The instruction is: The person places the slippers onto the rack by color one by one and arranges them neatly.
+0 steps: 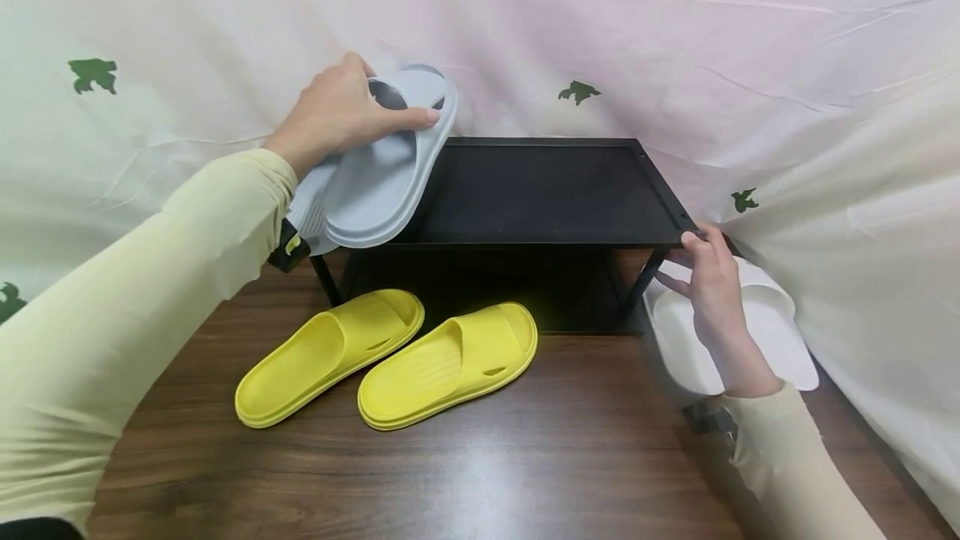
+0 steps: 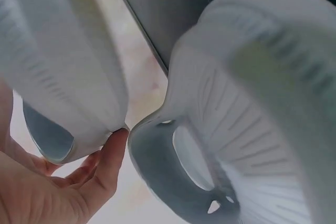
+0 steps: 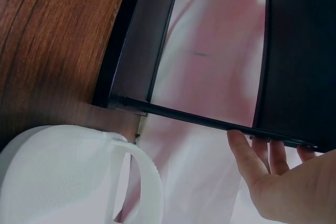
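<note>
My left hand (image 1: 337, 115) holds a pale grey slide slipper (image 1: 375, 182) by its strap end, the thumb along its rim, raised over the left end of a black two-tier shoe rack (image 1: 547, 190). A second grey slipper (image 2: 252, 129) hangs right beside it, mostly behind the first in the head view. My right hand (image 1: 716, 290) grips the rack's top shelf at its front right corner. In the right wrist view the fingers (image 3: 244, 153) are bent against the black edge. Two yellow slippers (image 1: 330, 357) lie side by side on the floor before the rack.
White slippers (image 1: 772, 332) lie on the floor right of the rack, partly behind my right hand. The rack's lower shelf (image 1: 480, 273) sits in shadow close above the wood floor (image 1: 555, 457). A pale leaf-patterned curtain (image 1: 510, 48) hangs behind and along the right side.
</note>
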